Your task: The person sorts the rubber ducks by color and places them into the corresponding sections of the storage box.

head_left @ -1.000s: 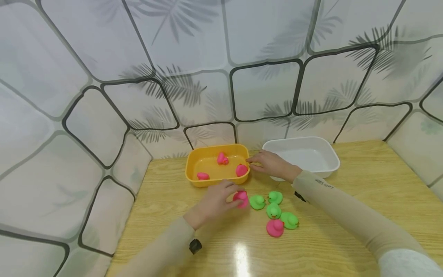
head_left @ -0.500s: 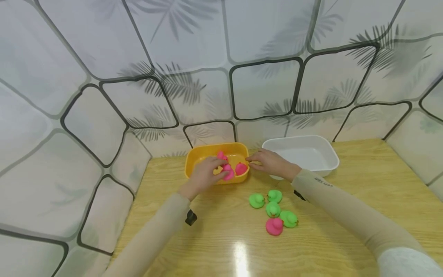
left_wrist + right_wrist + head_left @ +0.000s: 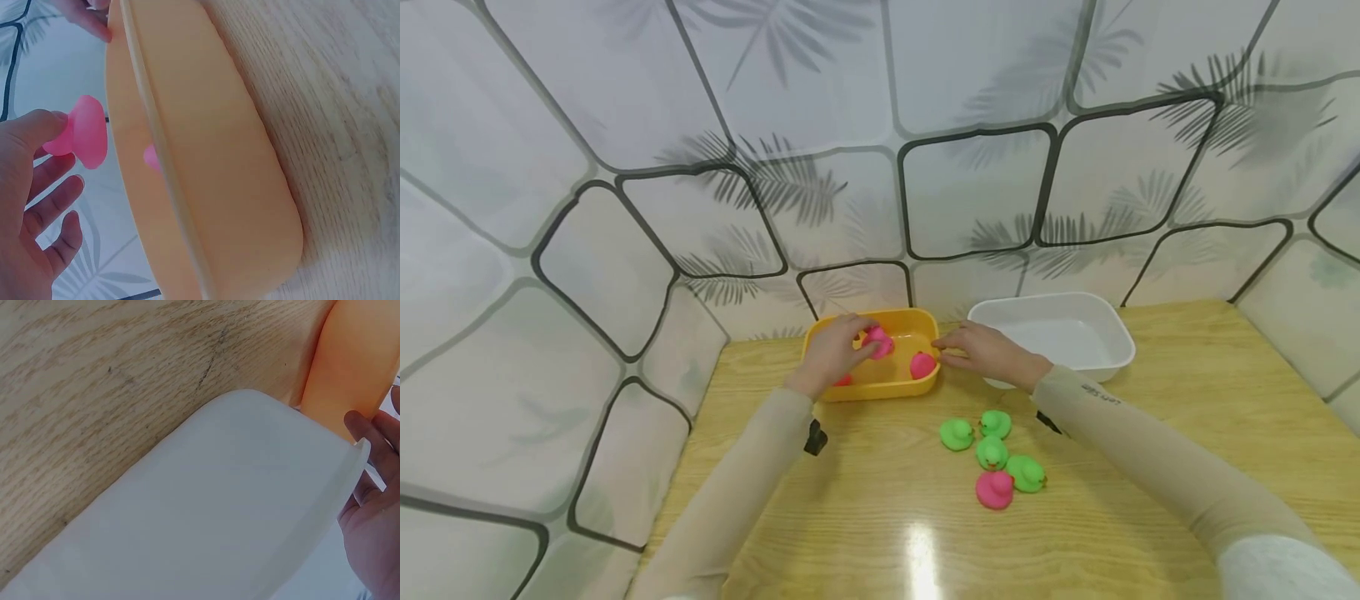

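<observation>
My left hand pinches a pink rubber duck between thumb and forefinger, over the orange tub. In the left wrist view the other fingers stay loosely bent. Inside the tub a pink duck lies at the right and another pink duck shows partly beside my left wrist. My right hand holds the tub's right rim with its fingertips; the right wrist view shows fingers against the outer wall. On the table are several green ducks and one pink duck.
A white tub stands to the right of the orange one, beneath my right forearm. Both tubs are near the patterned wall covering at the back of the wooden table.
My left hand has lifted the pink duck from beside the green ones and carried it up and left over the orange tub. The right hand has stayed at the rim.
</observation>
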{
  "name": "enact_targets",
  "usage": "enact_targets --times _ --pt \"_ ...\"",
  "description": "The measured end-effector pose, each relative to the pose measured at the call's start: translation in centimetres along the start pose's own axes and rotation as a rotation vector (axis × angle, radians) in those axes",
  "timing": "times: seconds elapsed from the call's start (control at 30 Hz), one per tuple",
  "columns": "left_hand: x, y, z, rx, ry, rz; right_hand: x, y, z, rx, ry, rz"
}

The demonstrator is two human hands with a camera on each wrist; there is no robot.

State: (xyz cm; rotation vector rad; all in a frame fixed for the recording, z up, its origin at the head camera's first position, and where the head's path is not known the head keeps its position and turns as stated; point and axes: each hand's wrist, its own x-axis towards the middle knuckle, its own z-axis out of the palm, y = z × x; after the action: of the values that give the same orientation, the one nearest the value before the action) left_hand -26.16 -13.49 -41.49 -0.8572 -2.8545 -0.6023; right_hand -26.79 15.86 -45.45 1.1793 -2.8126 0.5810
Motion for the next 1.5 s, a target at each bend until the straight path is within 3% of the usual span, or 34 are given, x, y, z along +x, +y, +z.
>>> enact_targets --times 0.17,0.47,0.67,0.8,0.97,1.07,1.27,1.5 --pt "0.1 -0.6 0.0 0.043 0.012 -0.010 0.1 0.0 0.2 -0.007 0.004 -0.003" --pt "0.1 -1.2 -0.7 0.013 0.056 -0.028 0.3 -0.3 0.4 -0.054 0.044 -0.008" --pt "-0.1 -1.3 -0.6 0.049 0.038 -0.037 0.4 -0.5 0.5 -0.066 0.047 -0.007" --pt "-0.6 -1.2 -0.1 0.062 0.057 -0.003 0.4 -0.5 0.6 -0.070 0.042 -0.007" --pt "-2.1 0.2 0.7 0.043 0.123 0.111 0.4 -0.4 0.6 -0.078 0.046 -0.016" --pt "-3.1 1.3 1.3 0.036 0.137 0.140 0.4 -0.3 0.5 -0.083 0.044 -0.010" --pt "-5.0 3.3 2.9 0.010 0.133 0.187 0.3 -0.4 0.4 -0.092 0.046 -0.003" --pt "-6.4 5.4 4.9 -0.064 0.078 0.221 0.4 -0.4 0.2 -0.083 0.046 0.001"
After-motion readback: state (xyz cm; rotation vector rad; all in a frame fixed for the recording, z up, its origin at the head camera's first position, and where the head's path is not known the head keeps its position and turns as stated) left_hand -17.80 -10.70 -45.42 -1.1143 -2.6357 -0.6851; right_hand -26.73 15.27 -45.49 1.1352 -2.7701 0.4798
